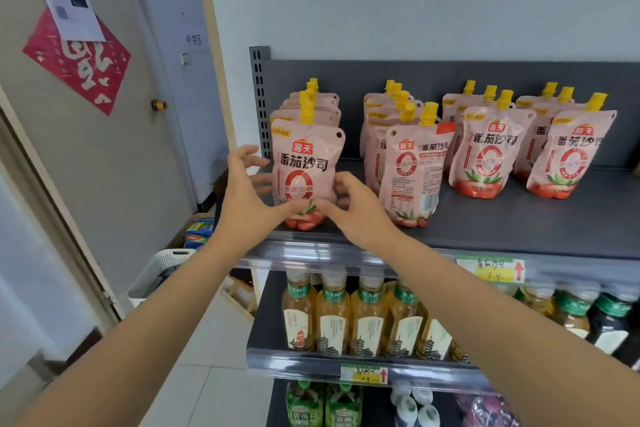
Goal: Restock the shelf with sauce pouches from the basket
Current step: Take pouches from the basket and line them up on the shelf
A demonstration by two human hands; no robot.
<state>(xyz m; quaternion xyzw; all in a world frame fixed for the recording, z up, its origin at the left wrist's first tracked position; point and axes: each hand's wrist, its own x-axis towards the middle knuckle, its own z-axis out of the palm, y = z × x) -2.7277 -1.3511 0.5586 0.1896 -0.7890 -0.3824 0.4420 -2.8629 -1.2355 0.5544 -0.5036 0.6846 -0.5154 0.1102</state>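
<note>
A pink sauce pouch [306, 163] with a yellow cap stands upright at the front of the leftmost row on the dark grey top shelf [519, 222]. My left hand [246, 194] cups its left side, thumb on the lower front, fingers spread behind. My right hand [356, 211] holds its lower right edge, thumb meeting the left thumb near the base. Three more rows of the same pouches [491, 152] stand to the right. The white basket [162, 267] sits on the floor at lower left, its contents mostly hidden by my left arm.
The shelf below holds tea bottles [346, 315] and darker bottles [609, 319]; price tags line the rail edges. A slotted upright post [259, 97] bounds the shelf's left end. A door with a red paper decoration [76, 59] is at the left.
</note>
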